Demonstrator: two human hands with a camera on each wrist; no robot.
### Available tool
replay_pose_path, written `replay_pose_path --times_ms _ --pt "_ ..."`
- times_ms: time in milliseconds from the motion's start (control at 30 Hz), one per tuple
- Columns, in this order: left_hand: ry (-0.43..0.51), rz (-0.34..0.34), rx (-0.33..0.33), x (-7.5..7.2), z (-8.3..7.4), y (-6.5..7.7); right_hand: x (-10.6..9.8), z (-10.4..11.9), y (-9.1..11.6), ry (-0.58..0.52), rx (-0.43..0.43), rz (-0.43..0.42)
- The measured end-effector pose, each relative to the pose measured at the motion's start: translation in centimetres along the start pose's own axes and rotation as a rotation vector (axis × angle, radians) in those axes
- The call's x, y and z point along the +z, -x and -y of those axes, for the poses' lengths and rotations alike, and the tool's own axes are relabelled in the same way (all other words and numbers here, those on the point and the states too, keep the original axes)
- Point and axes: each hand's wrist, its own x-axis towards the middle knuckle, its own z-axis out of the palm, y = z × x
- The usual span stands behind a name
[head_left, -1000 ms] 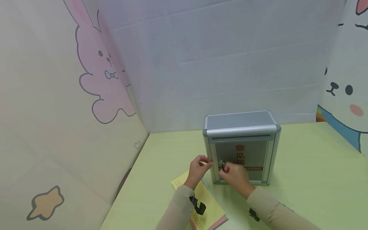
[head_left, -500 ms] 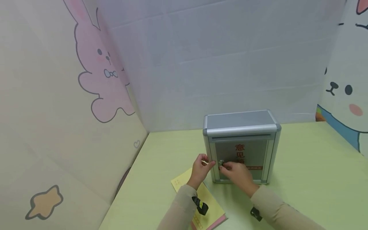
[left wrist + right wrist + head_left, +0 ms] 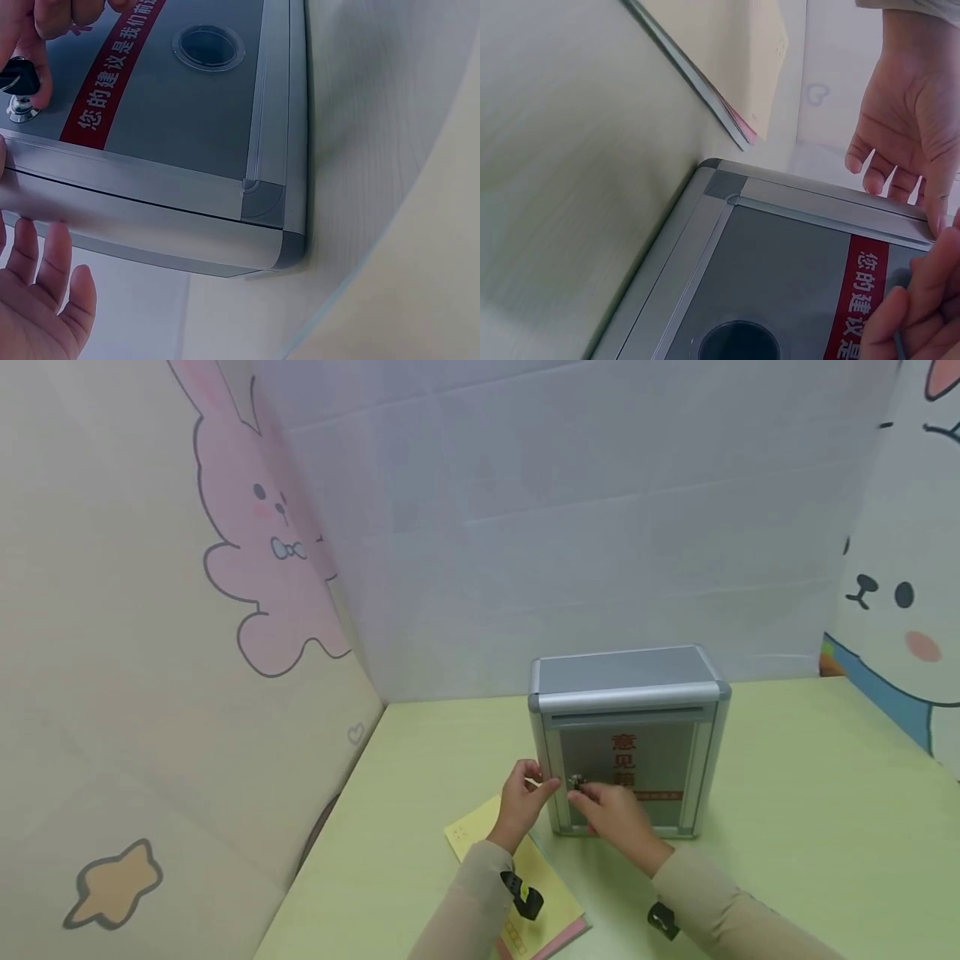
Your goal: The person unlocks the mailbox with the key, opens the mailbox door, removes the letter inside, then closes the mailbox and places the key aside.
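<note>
A grey metal suggestion box (image 3: 630, 675) with a silver frame stands upright on the table. Red characters and a red stripe mark its front panel. My right hand (image 3: 621, 817) pinches the black head of a key (image 3: 22, 76) at the silver lock (image 3: 22, 112), near the panel's left edge. Beside it, my left hand (image 3: 519, 800) touches the box's left side, the thumb at the front frame and relaxed fingertips (image 3: 56, 229) along the side wall. In the right wrist view the right hand's fingers hide the lock.
Yellow paper sheets or envelopes (image 3: 551, 893), with pink beneath, lie on the pale green table (image 3: 810, 810) under my left forearm. A white curtain (image 3: 585, 543) hangs behind the box. To the left is a wall with a rabbit print (image 3: 262, 552).
My right hand has turned at the lock, from knuckles up to a flatter pinch with the fingers further out. The left hand has shifted slightly right, its thumb now at the front frame.
</note>
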Motion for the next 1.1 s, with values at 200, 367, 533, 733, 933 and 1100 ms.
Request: replay_pose_path --times_ms 200,367,533,733,933,1100 --pt "-0.002 -0.004 0.01 -0.1 -0.1 0.1 0.1 0.0 -0.1 0.026 0.026 0.005" --pt "-0.01 0.015 0.019 -0.2 -0.2 0.1 0.1 -0.1 -0.3 0.075 0.008 -0.024" --pt "0.002 0.015 0.023 -0.1 -0.3 0.2 -0.2 -0.1 -0.5 0.096 0.004 -0.037" --pt "-0.004 -0.001 0.008 -0.1 -0.4 0.4 -0.4 -0.1 -0.7 0.146 0.021 -0.04" --pt "-0.029 0.007 -0.013 -0.1 -1.1 0.5 -0.5 0.0 -0.8 0.169 0.04 -0.074" --pt "-0.009 0.008 0.005 -0.2 -1.1 0.6 -0.5 0.1 -0.8 0.178 0.048 -0.088"
